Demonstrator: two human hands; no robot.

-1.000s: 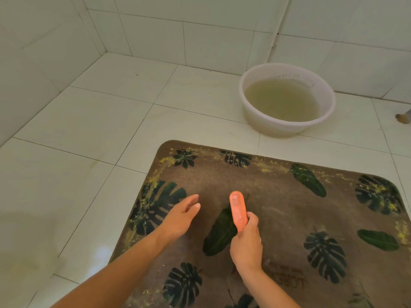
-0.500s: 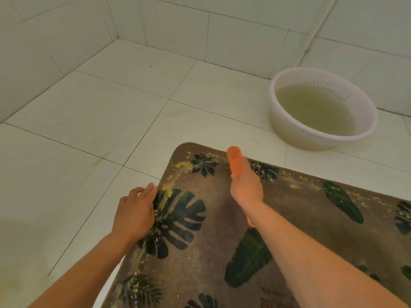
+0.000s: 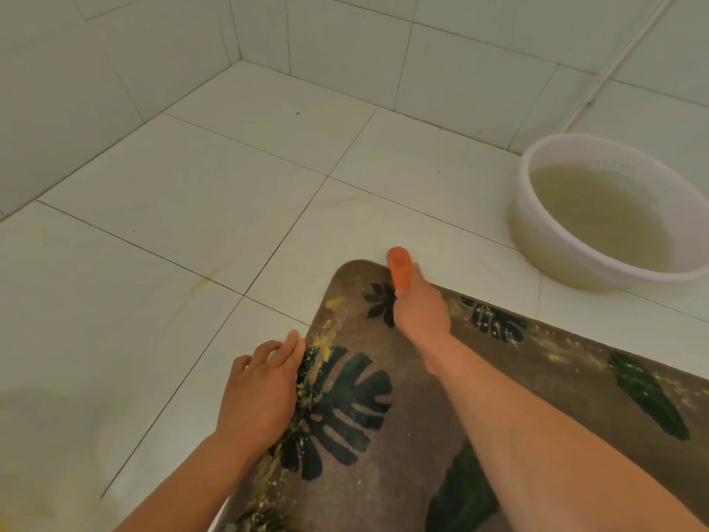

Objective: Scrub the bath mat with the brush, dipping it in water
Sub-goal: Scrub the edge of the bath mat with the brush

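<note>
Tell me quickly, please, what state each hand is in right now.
Left hand: open, fingers resting along the bath mat's left edge.
Right hand: closed around the orange brush, at the mat's far corner.

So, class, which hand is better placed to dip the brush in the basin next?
Right. The right hand grips the brush, nearer the basin; the left hand rests on the edge of the bath mat.

right hand (image 3: pixel 420 309) with brush (image 3: pixel 399 268) moved from mat (image 3: pixel 418 447) centre to far corner, left hand (image 3: pixel 261 393) shifted to left edge
</note>
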